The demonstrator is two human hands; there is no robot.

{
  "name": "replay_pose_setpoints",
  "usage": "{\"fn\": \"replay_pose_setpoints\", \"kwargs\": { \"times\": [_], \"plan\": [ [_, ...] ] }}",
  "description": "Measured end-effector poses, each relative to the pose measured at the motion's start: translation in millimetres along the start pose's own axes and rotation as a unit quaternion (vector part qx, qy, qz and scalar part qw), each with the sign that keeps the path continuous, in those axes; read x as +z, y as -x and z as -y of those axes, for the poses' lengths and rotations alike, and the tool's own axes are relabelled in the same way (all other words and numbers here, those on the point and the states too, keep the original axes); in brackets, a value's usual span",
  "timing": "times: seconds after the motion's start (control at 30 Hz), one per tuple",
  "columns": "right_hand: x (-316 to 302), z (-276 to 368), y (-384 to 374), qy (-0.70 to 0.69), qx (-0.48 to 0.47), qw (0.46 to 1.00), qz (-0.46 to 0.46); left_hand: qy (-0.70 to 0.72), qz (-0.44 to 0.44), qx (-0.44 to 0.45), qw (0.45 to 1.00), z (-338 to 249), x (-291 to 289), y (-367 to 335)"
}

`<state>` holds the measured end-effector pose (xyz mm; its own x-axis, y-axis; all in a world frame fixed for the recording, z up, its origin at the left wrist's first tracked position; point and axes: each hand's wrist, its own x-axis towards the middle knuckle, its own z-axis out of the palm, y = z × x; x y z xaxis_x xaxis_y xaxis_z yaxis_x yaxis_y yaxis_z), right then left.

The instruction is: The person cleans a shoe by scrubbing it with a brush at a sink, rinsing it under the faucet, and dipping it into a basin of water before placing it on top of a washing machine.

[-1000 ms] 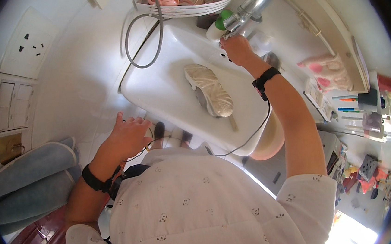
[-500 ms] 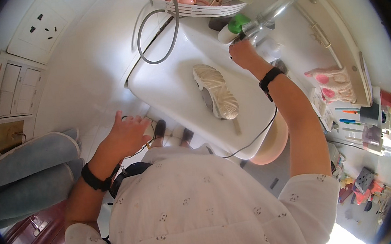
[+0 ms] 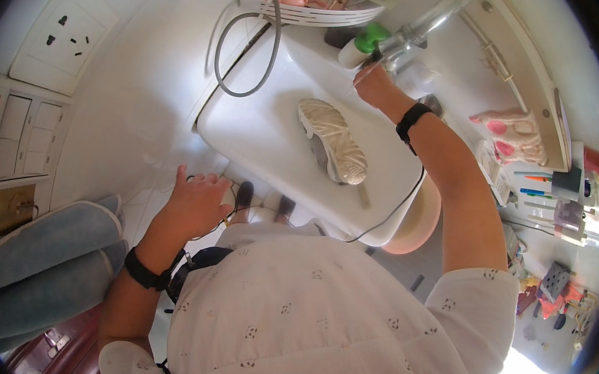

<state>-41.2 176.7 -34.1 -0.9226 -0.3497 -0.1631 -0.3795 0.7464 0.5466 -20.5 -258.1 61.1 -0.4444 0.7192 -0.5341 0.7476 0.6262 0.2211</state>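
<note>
A cream-white shoe (image 3: 333, 141) lies sole up in the white basin (image 3: 251, 127). A pale handle-like strip (image 3: 364, 195) sticks out beyond its lower end. My right hand (image 3: 376, 86) reaches over the basin's far right side, closed at a dark piece just below the chrome tap (image 3: 408, 38). What its fingers grip is hidden. My left hand (image 3: 201, 199) hovers near my waist, left of the basin, fingers spread and holding nothing.
Behind the tap area stands a white bottle with a green cap (image 3: 372, 37). A corner rack (image 3: 313, 16) of small items and a looped grey hose (image 3: 217, 59) are at the back. A thin black cable (image 3: 394, 211) crosses the basin's front edge. A pink-spotted cloth (image 3: 512, 138) hangs at right.
The view has shifted very slightly. My hands and the shoe keep nearly the same places.
</note>
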Motion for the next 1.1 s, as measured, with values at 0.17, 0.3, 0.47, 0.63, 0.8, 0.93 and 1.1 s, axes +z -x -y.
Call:
{"fn": "replay_pose_setpoints", "kwargs": {
  "times": [0.17,0.3,0.47,0.63,0.8,0.93,1.1],
  "plan": [
    [32.6,5.2,1.5,0.044,0.022,0.999,-0.018,-0.003,0.018,-0.008,1.000,-6.0,-5.4,-1.3],
    [24.4,6.4,-1.0,0.046,0.003,0.999,0.010,0.006,0.020,-0.016,1.000,-4.5,-6.6,0.9],
    [10.7,3.6,0.6,0.040,0.006,0.999,0.004,0.007,0.044,-0.020,0.999,-4.5,-5.8,-2.6],
    [22.7,-3.4,1.3,-0.001,0.035,0.999,0.000,-0.001,0.051,-0.014,0.999,-7.0,-7.5,-6.4],
    [-10.7,-8.7,1.8,-0.067,0.055,0.996,0.034,0.001,0.060,-0.013,0.998,-10.3,-12.1,-7.2],
    [-1.6,-10.1,5.0,-0.082,0.058,0.994,0.042,-0.008,0.048,-0.006,0.999,-11.8,-9.4,-7.7],
    [-20.5,-10.5,4.1,-0.091,0.049,0.992,0.073,-0.015,0.045,-0.004,0.999,-9.7,-7.0,-6.4]
  ]
}}
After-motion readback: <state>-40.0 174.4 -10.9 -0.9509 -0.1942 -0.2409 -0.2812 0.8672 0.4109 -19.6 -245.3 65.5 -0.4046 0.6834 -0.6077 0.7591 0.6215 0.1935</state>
